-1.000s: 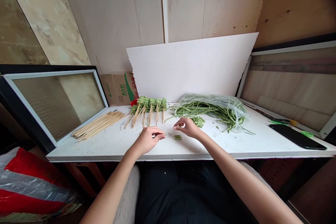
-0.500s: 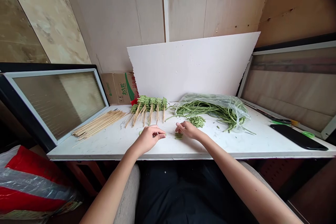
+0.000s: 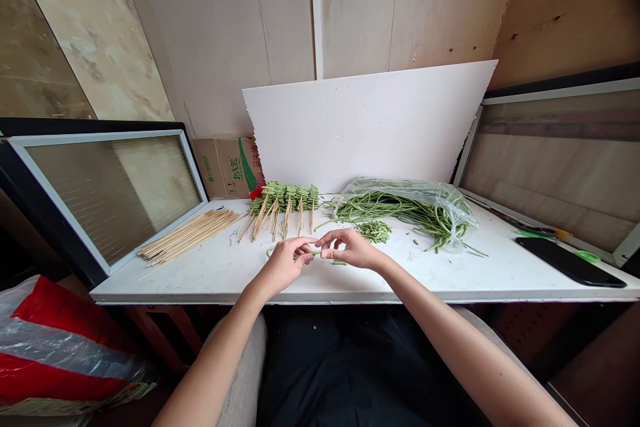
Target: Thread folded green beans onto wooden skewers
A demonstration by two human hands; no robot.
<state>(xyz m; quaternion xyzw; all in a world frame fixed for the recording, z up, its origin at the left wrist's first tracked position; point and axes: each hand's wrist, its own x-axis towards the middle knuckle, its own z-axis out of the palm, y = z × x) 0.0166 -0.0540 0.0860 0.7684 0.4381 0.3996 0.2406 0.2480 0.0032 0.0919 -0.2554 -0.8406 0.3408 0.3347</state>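
Observation:
My left hand point(image 3: 286, 263) is closed in a pinch on a long green bean point(image 3: 316, 253). The bean's other end curves out behind that hand on the left. My right hand point(image 3: 353, 249) has its thumb and forefinger on the bean's near tip, close to the left fingertips. Short cut bean pieces point(image 3: 339, 263) lie under the right hand, mostly hidden by it. Just behind the right hand sits a heap of cut bean pieces point(image 3: 374, 232). A clear plastic bag point(image 3: 453, 213) full of whole long beans lies farther back.
Bean-loaded skewers point(image 3: 287, 200) are stacked at the back left, with bare bamboo skewers point(image 3: 187, 235) beside them. A black phone point(image 3: 569, 260) lies at the right of the white table point(image 3: 200, 283). A white board point(image 3: 370, 127) and a cardboard box point(image 3: 225, 167) stand behind.
My right hand has moved left from above the cut pieces and now meets the bean at my left fingertips. The left hand has barely moved.

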